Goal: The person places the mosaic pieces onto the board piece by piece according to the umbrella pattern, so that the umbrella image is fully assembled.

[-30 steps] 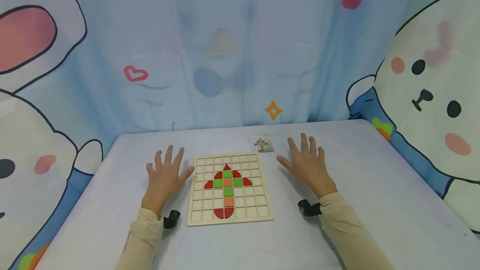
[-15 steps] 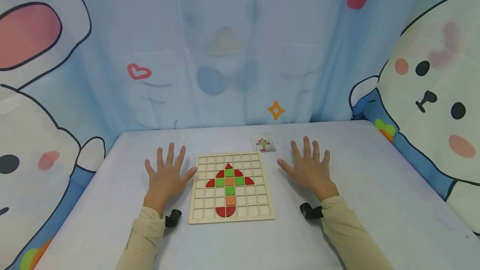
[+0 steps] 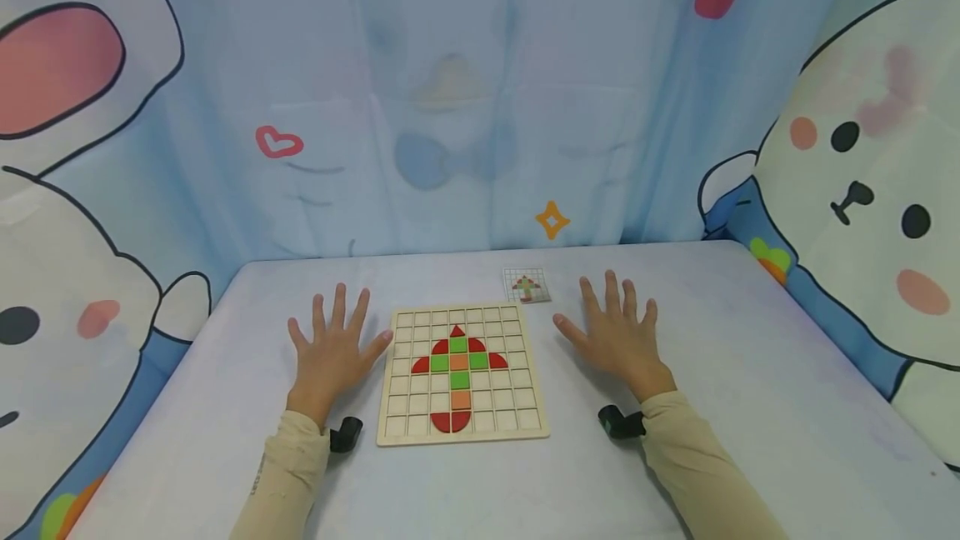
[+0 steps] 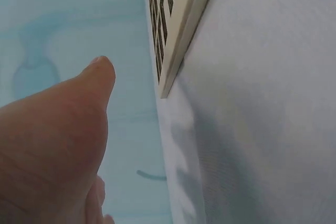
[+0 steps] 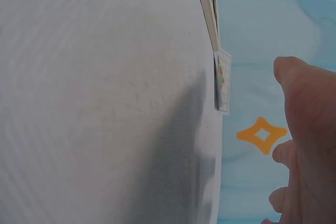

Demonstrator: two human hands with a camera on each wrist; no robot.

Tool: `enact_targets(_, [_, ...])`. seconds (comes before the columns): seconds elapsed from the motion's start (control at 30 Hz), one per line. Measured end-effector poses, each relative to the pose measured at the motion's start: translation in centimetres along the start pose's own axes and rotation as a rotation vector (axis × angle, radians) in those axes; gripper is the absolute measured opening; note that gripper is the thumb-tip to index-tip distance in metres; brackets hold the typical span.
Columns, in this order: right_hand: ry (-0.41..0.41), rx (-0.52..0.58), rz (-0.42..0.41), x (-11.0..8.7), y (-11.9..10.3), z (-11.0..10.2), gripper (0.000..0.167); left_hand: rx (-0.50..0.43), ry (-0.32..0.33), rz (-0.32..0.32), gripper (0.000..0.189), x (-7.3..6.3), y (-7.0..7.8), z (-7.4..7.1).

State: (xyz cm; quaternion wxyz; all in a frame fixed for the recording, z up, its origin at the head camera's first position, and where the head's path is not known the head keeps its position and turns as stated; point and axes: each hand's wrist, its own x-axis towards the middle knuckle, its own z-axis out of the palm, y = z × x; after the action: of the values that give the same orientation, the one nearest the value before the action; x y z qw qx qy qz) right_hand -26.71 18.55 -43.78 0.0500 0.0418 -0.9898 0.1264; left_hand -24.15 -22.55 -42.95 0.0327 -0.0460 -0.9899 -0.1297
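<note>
A square wooden grid board lies on the table, with red, green and orange tiles set in its cells as a rocket-like figure. Left of the board, my left hand is spread with straight fingers, its thumb tip right at the board's left edge in the head view. My right hand is spread likewise, off to the board's right. Both hands hold nothing, and the wrist views show their shadows on the cloth below. Behind the board's far right corner lies a small pattern card printed with a similar figure.
White cloth covers the table. A light blue curtain hangs along the far edge, and cartoon-printed panels flank both sides. On each wrist sits a small black camera, such as the left camera.
Both hands' fingers have spread and straightened a little since a second ago, then stayed nearly still. The whole head view has shifted slightly; board, tiles and card lie as before.
</note>
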Motion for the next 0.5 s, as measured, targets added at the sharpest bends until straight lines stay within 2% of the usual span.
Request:
enact_targets(0.1, [0.005,0.002,-0.004,0.0,-0.1,-0.2,0.092,-0.064,-0.056,0.074,0.083,0.2,0.9,0.2])
enact_targets(0.23, [-0.003,0.006,-0.008,0.2,-0.2,-0.4,0.091,-0.119,-0.196,0.199,0.082,0.7,3.5,0.0])
enact_targets(0.37, [-0.011,0.031,-0.021,0.3,-0.3,-0.6,0.091,-0.074,-0.304,0.267,0.089,1.6,6.1,0.0])
enact_targets(0.5, [-0.017,0.052,-0.044,0.3,-0.6,-0.6,0.092,0.005,-0.344,0.299,0.09,2.1,7.1,0.6])
